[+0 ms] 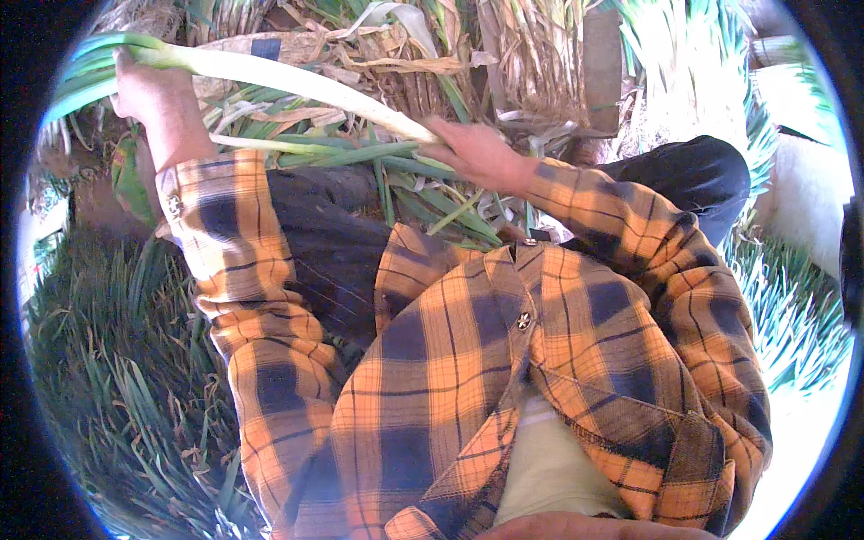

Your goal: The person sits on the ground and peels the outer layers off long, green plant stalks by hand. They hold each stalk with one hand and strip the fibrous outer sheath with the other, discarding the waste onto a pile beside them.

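A long Welsh onion (290, 81) with a thick white shank stretches between my two hands. My left hand (158, 94) is closed around it where the shank turns into green leaves, at the upper left. At the other, thinner end, my right hand (476, 152) has its fingers on the tip; the root end is hidden or blurred there. Beneath the shank, loose green leaves and stripped pieces (351, 154) lie across the space between my legs.
Bundles of onions with dry outer leaves (540, 61) stand ahead. Cleaned white onions (695, 74) are stacked at the upper right. Masses of green leaves (128, 378) fill the left side, and more (790, 324) lie at right. My bent knee (709, 169) juts up on the right.
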